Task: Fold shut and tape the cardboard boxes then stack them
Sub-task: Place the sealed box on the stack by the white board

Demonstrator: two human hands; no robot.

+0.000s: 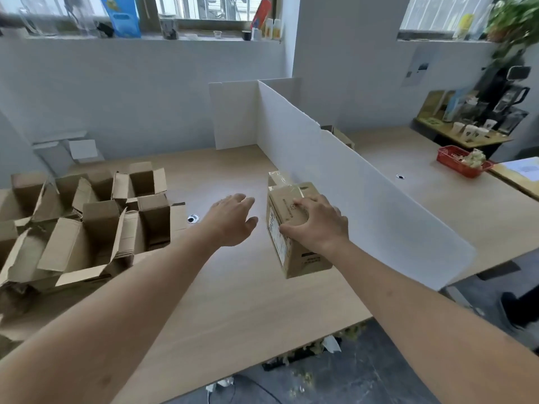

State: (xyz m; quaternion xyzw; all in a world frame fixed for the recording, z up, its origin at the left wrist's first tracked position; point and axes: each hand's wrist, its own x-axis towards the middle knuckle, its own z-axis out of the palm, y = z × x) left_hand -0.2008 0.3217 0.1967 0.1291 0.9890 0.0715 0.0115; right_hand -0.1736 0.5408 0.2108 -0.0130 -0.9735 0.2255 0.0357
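A small closed cardboard box point(291, 249) with a white label on its left side stands on the wooden table point(233, 301), close to the white divider. My right hand point(318, 223) grips its top from above, fingers curled over the edge. Clear tape point(281, 182) shows on the box's far end, where a second closed box seems to sit right behind it. My left hand point(232, 218) hovers over the table just left of the box, fingers relaxed, holding nothing. Several open boxes point(87, 225) with raised flaps crowd the table's left side.
A white partition board point(335, 182) runs along the right of the work area, with a shorter panel across the back. A cable hole point(192, 219) sits in the table near the open boxes. Beyond the partition lies a red basket point(462, 163). Debris litters the floor below.
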